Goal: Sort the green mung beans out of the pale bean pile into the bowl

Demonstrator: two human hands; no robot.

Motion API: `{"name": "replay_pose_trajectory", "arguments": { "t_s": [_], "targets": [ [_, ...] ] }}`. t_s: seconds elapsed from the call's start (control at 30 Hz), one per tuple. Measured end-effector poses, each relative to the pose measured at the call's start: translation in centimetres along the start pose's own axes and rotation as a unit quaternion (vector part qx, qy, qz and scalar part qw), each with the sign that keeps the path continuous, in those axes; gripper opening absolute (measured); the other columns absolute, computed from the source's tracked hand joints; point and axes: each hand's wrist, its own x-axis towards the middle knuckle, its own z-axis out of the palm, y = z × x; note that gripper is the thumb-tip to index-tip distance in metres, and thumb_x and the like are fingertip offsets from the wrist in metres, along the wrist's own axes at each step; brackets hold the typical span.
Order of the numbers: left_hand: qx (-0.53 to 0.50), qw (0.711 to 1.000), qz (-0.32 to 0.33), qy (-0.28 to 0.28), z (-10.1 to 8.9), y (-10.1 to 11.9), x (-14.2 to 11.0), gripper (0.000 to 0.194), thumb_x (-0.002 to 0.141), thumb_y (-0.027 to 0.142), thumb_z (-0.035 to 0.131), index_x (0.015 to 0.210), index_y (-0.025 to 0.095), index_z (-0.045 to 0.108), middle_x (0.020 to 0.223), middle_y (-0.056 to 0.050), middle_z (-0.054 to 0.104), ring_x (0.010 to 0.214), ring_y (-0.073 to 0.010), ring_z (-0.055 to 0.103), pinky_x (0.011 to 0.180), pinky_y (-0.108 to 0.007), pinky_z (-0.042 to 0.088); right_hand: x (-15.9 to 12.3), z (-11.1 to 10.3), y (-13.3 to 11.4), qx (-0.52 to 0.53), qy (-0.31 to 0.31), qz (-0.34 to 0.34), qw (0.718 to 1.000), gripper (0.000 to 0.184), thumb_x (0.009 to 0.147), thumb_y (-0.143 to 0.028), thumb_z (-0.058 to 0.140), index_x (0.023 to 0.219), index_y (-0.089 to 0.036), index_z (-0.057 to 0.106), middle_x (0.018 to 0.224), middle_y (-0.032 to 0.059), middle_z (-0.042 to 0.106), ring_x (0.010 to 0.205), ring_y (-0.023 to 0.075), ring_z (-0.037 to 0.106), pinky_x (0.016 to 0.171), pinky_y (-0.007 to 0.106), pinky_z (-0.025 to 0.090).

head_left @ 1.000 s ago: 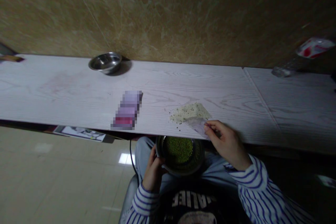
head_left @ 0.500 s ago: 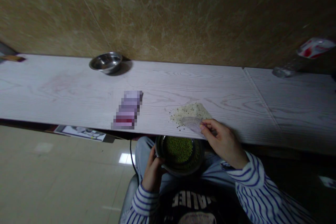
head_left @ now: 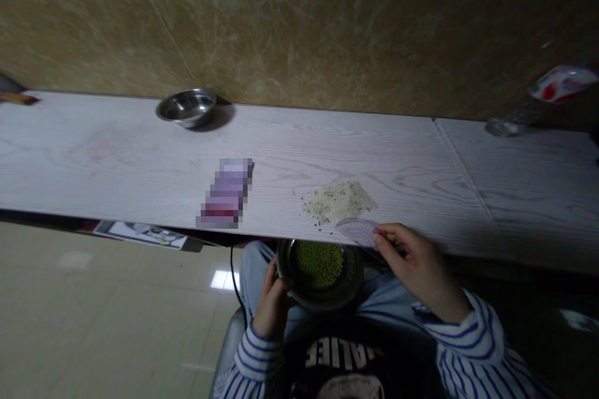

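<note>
My left hand (head_left: 272, 302) grips the rim of a steel bowl of green beans (head_left: 321, 269) that rests on my lap just below the table's front edge. My right hand (head_left: 412, 260) pinches a small translucent card (head_left: 357, 229) at the table edge, just in front of a pile of pale grains (head_left: 337, 201) with a few dark specks. The card lies nearly flat on the white wood-grain table (head_left: 116, 162).
An empty steel bowl (head_left: 186, 107) stands at the back left by the brown wall. A blurred purple and red packet (head_left: 226, 193) lies left of the grains. A clear bottle (head_left: 510, 121) and red-white wrapper (head_left: 559, 82) sit far right. Tiled floor lies below left.
My right hand drew the card back from the grain pile toward the table's front edge. The left hand and the bowl of beans stayed put.
</note>
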Motion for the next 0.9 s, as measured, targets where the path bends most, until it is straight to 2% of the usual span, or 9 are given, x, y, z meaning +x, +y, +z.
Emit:
{"name": "replay_pose_trajectory", "arguments": {
  "t_s": [0.23, 0.43, 0.6, 0.77, 0.9],
  "targets": [
    [0.002, 1.000, 0.001, 0.000, 0.3, 0.1, -0.1, 0.061, 0.067, 0.027, 0.067, 0.127, 0.033, 0.062, 0.113, -0.004, 0.069, 0.100, -0.0323, 0.062, 0.063, -0.034, 0.051, 0.2, 0.8, -1.5, 0.014, -0.003, -0.018, 1.000, 0.018, 0.093, -0.035, 0.055, 0.094, -0.023, 0.069, 0.077, 0.0039, 0.077, 0.068, 0.0198, 0.073, 0.058, 0.028, 0.053],
    [0.003, 1.000, -0.002, 0.006, 0.3, 0.1, -0.1, 0.062, 0.066, 0.028, 0.068, 0.128, 0.031, 0.062, 0.111, -0.004, 0.070, 0.105, -0.0354, 0.062, 0.068, -0.038, 0.053, 1.0, 1.1, -1.9, 0.014, 0.007, -0.018, 1.000, 0.018, 0.093, -0.035, 0.055, 0.091, -0.023, 0.069, 0.078, 0.0046, 0.078, 0.070, 0.0206, 0.074, 0.062, 0.029, 0.055],
    [0.004, 1.000, -0.004, 0.006, 0.3, 0.0, -0.1, 0.061, 0.066, 0.028, 0.068, 0.127, 0.032, 0.063, 0.110, -0.004, 0.070, 0.106, -0.0354, 0.063, 0.067, -0.037, 0.055, 0.9, 1.0, -1.2, 0.010, 0.016, -0.010, 1.000, 0.018, 0.092, -0.035, 0.056, 0.092, -0.023, 0.069, 0.078, 0.0049, 0.078, 0.070, 0.0206, 0.074, 0.062, 0.029, 0.054],
    [0.011, 1.000, -0.005, 0.016, 0.3, 0.0, 0.0, 0.066, 0.066, 0.028, 0.068, 0.131, 0.031, 0.061, 0.117, -0.006, 0.070, 0.109, -0.0366, 0.063, 0.065, -0.036, 0.054, 0.7, 0.2, 0.1, 0.000, 0.030, 0.012, 0.999, 0.020, 0.093, -0.037, 0.056, 0.095, -0.022, 0.069, 0.082, 0.0062, 0.077, 0.073, 0.0210, 0.073, 0.064, 0.029, 0.055],
    [0.010, 1.000, -0.002, 0.008, 0.4, -0.1, 0.1, 0.068, 0.066, 0.030, 0.070, 0.133, 0.030, 0.060, 0.122, -0.006, 0.070, 0.109, -0.0360, 0.063, 0.067, -0.037, 0.054, 0.8, 0.1, 0.2, 0.009, 0.027, 0.017, 0.999, 0.019, 0.094, -0.036, 0.056, 0.094, -0.022, 0.069, 0.083, 0.0067, 0.078, 0.074, 0.0207, 0.073, 0.063, 0.028, 0.055]
  ]
}}
